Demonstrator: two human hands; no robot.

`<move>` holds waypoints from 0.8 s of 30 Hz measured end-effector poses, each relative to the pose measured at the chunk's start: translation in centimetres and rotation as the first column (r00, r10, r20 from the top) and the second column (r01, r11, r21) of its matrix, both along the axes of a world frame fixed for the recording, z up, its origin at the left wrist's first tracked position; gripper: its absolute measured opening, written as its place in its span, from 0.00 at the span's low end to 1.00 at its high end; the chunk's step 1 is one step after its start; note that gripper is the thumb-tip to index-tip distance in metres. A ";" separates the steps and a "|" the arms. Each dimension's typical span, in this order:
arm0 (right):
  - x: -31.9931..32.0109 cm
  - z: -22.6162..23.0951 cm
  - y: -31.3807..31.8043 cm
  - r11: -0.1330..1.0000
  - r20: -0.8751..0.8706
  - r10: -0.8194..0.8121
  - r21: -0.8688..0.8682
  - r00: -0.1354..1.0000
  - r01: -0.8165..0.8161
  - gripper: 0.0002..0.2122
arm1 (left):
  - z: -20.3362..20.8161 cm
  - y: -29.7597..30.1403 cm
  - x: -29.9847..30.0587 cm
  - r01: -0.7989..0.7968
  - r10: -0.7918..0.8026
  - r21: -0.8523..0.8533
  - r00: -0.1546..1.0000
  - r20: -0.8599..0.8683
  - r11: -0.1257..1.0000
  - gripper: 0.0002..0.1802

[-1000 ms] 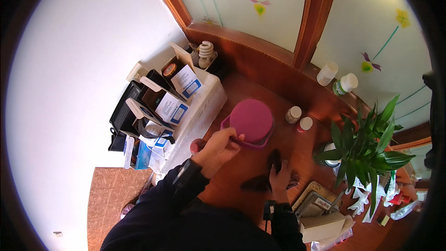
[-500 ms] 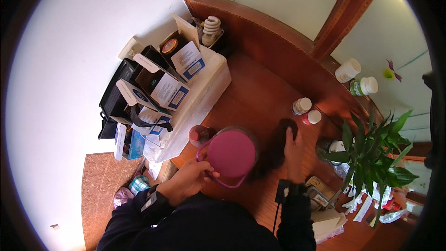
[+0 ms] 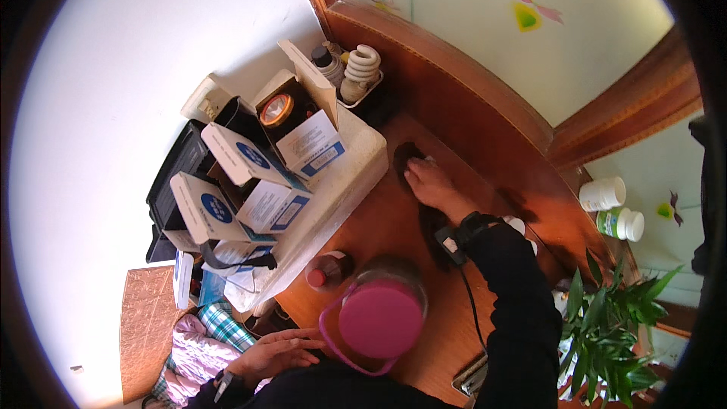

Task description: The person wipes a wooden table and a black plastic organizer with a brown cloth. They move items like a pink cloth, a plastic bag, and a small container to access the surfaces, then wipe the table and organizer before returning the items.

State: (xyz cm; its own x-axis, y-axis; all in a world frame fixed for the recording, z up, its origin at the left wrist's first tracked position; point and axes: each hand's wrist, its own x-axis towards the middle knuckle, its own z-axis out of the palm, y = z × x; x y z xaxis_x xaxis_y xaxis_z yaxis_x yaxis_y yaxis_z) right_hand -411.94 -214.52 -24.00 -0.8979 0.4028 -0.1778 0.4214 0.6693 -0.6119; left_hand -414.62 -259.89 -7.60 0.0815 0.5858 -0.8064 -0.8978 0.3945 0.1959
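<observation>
My right hand is pressed down on the brown wooden tabletop. Its fingers are curled over a dark cloth-like thing, whose exact kind is hard to make out. At the near edge lies my left hand, fingers stretched out, its fingertips close to the handle of a jar. That jar has a round pink lid and a pink carrying handle. Whether the fingertips touch the handle, I cannot tell. Just left of the jar stands a small bottle with a red cap.
On the left, a white foam block bears open cardboard boxes and a spiral bulb. White bottles stand on the right ledge. A leafy plant fills the lower right. A cable trails from my right wrist.
My right hand has moved far forward and left across the tabletop with the dark thing. My left hand has let go of the jar's handle and drawn back. The view has shifted.
</observation>
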 end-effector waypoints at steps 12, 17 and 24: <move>-8.1 -3.6 1.3 0.905 0.065 0.278 0.316 0.958 -0.284 0.22 | -4.6 -0.1 1.0 -0.133 0.125 -0.159 0.990 -0.063 0.978 0.24; -6.7 -3.6 2.2 0.897 0.035 0.184 0.401 0.982 -0.183 0.20 | -4.7 -0.1 1.3 -0.195 0.176 -0.189 0.978 -0.111 0.962 0.21; -3.8 -3.2 2.5 0.902 0.014 -0.016 0.432 1.000 0.009 0.22 | -4.6 -0.9 1.4 -0.255 0.238 -0.181 0.965 -0.113 0.950 0.17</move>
